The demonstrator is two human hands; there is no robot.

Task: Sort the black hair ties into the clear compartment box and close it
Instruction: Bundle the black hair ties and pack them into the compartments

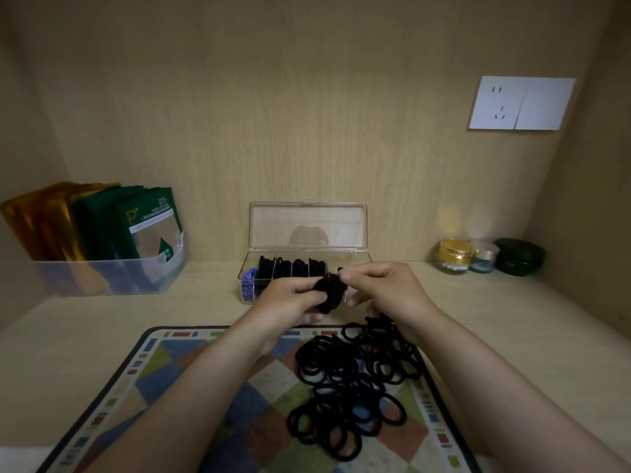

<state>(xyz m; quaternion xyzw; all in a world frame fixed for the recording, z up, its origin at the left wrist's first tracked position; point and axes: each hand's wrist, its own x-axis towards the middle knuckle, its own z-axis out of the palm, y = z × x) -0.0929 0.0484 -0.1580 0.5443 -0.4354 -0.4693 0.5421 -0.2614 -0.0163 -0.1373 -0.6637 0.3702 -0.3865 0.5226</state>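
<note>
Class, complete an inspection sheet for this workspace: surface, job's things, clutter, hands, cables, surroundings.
Surface: wooden shelf with patterned mat.
Job's things: clear compartment box, lid open, several compartments holding black ties; loose hair ties piled on the mat.
Clutter: bin of sachets, cosmetic jars, dark green case.
Hands: left hand and right hand both hold a bundle of ties.
Cables: nothing seen.
Surroundings: wooden back wall, wall socket.

One view logged: your head camera, wide-angle. It sits above the near end of the patterned mat (146,370) and looks forward and down, facing the wooden back wall (307,114) square-on. Close range: your left hand (293,295) and right hand (382,288) meet near frame centre. Mat's near edge is cropped at the bottom; straight lines bow toward the frame edges.
</note>
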